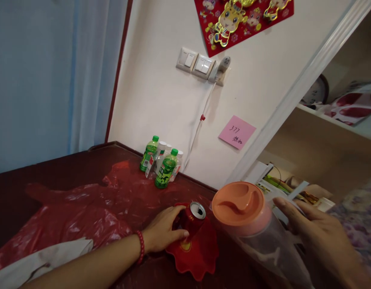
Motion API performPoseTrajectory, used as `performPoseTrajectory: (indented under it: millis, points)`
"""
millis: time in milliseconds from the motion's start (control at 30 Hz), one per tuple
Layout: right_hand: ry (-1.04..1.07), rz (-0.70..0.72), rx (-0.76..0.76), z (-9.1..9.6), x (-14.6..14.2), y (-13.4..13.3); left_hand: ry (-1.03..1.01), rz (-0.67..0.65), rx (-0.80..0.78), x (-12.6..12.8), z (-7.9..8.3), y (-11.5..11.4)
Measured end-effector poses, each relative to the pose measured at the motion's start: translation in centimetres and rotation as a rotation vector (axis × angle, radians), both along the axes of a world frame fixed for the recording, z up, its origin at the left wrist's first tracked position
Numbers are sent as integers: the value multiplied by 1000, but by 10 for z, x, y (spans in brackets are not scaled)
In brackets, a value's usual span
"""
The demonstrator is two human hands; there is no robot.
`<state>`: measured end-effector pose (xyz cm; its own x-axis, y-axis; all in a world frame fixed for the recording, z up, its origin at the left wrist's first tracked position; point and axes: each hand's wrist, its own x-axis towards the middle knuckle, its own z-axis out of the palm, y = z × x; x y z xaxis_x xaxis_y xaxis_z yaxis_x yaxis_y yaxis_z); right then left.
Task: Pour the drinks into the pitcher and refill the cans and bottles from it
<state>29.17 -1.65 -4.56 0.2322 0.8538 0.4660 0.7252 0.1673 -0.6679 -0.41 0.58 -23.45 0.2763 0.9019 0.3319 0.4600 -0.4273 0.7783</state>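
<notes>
My left hand (164, 229), with a red bead bracelet on its wrist, has its thumb and fingers around a red drink can (193, 220). The can's silver top shows an opened hole. Beneath it lies a red cloth mat (200, 255) with a scalloped edge. On the right, my right hand (320, 235) is wrapped round the handle of a clear plastic pitcher (263, 249) with an orange lid (238, 204). The pitcher is tilted, and its lower end runs out of view. Most of the handle is hidden by my fingers.
Several bottles, including a green one (166, 170), stand by the wall. A crumpled red plastic bag (95, 204) covers much of the dark red table (17, 176); a pale cloth (49, 259) lies at lower left. Shelves (332, 116) with various items are at right.
</notes>
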Motion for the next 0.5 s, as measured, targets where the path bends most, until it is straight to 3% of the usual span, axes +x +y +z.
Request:
performPoseTrajectory:
  millis: [200, 500]
  points:
    - [-5, 25, -99, 3, 6, 10, 24, 12, -11, 0, -1, 1]
    - [-64, -16, -80, 6, -9, 8, 43, 12, -14, 1, 1, -1]
